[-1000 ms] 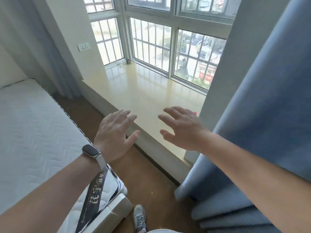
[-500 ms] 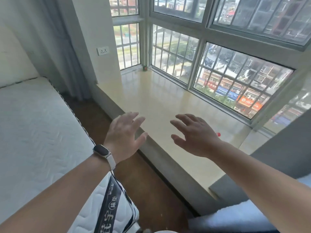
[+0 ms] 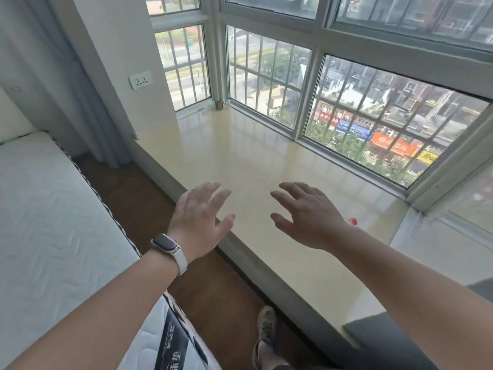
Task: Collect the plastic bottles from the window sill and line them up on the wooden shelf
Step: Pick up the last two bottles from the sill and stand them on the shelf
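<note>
**Head view, approach to the sill.** The left hand and right hand hover over the near edge of the cream, glossy stone window sill. Each grip is spread, with fingers apart and slightly bent, and holds nothing.

**Task objects.**
- A small plastic bottle with a green-and-red label stands in the far corner of the sill against the window frame, well apart from both hands.
- A red cap shows just behind the right wrist. It probably belongs to a second bottle, whose body is hidden.
- The wooden shelf is out of view.

**Hazards, as judged.**
- The red-capped item lies behind the right wrist, so a sideways sweep of that arm could knock it over. On so smooth a surface it would likely roll or skid toward the edge and drop to the brown floor.
- The corner bottle calls for a long reach. A light bottle touched only by fingertips may tip or slide into the corner rather than seat in the grip.
- The floor strip between the white quilted mattress and the sill is narrow, so leaning forward there may unsettle the stance.
</note>
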Demonstrator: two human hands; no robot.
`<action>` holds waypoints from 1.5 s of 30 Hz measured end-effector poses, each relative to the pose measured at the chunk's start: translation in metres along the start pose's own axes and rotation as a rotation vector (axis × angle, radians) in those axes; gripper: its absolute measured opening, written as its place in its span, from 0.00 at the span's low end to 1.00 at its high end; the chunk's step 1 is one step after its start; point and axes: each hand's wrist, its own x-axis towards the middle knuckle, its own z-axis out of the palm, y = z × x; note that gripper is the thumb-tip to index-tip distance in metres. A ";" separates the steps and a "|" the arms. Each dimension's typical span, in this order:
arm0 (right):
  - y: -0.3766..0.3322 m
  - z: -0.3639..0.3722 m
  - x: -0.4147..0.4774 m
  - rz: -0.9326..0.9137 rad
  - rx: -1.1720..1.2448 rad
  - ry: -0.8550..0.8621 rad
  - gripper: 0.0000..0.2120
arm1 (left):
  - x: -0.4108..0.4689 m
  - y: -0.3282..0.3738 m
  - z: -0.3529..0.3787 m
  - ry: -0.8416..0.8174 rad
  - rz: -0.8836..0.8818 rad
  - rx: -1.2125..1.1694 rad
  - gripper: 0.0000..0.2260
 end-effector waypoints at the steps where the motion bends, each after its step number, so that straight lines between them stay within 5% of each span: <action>1: 0.008 0.005 0.011 0.002 0.003 -0.007 0.34 | 0.012 -0.001 0.005 -0.012 -0.001 0.003 0.25; 17: 0.162 0.057 0.150 0.133 -0.012 -0.137 0.27 | 0.208 0.010 0.105 -0.134 0.027 -0.027 0.27; 27: 0.219 0.057 0.163 0.274 0.034 -0.125 0.36 | 0.302 0.036 0.144 -0.228 0.189 -0.057 0.28; 40: 0.267 0.107 0.152 0.736 0.197 -0.148 0.35 | 0.408 0.080 0.237 -0.495 0.546 -0.178 0.29; 45: 0.271 0.155 0.126 0.921 0.255 -0.199 0.26 | 0.420 0.106 0.287 -0.617 0.641 -0.200 0.30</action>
